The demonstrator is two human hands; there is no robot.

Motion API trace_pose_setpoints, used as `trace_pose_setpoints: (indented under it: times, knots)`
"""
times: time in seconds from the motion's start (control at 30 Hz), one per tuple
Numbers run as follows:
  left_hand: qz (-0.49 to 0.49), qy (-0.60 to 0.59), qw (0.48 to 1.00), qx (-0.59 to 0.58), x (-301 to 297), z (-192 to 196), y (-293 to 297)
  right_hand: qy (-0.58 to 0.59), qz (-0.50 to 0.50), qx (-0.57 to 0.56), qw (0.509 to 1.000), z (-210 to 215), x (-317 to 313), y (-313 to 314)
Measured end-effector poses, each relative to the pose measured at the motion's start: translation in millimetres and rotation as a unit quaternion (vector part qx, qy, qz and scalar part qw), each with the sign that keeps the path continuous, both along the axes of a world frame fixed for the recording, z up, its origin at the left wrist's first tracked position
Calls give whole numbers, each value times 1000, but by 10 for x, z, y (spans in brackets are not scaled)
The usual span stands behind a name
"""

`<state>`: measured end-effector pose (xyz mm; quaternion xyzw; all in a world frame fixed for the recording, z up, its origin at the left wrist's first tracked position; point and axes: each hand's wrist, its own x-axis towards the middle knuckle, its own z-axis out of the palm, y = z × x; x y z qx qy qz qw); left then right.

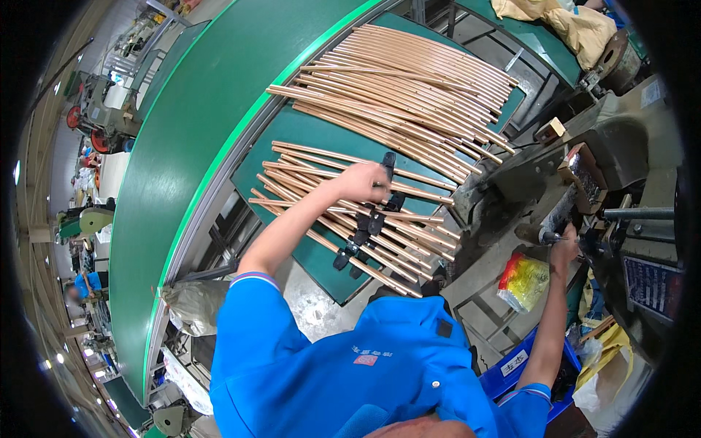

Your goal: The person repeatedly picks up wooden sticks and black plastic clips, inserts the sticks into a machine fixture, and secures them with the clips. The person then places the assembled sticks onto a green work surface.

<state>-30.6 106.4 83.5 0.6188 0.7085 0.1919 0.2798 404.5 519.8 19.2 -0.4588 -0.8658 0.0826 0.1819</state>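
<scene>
My left hand [365, 182] is over the nearer batch of copper-coloured tubes [321, 175], fingers curled and slightly blurred. What it grips, if anything, is hidden. A black plastic fitting [389, 160] shows just beyond its fingers, and more black fittings [363, 225] sit among the tubes below. On the right, my right hand [564, 247] is closed at the machine [621, 139], beside a dark cylindrical part [537, 232]. Its fingertips partly hide whatever small thing they pinch. A larger batch of copper-coloured tubes [409, 80] lies farther off on the green table [266, 157].
A long green conveyor [197, 124] curves along the left. Around the machine are an open cardboard box [583, 175] of small parts, a red and yellow bag [523, 281] and a blue bin [504, 376]. Yellowish sacks [577, 33] lie at the far right.
</scene>
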Motion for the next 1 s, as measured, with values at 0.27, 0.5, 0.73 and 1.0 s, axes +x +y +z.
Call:
trace_pose_setpoints:
  times: [0.27,0.5,0.73,1.0]
  knots:
    - [204,325,920,82,-425,-1146,735,196,-40,-181,963,494,-13,-200]
    - [112,366,924,-14,-721,-1125,387,457,46,-527,716,1393,-137,-820]
    - [27,363,931,1,-604,-471,238,487,64,-535,687,1459,-307,-911]
    - [-76,223,968,81,724,866,537,482,68,-498,717,1205,-389,-851]
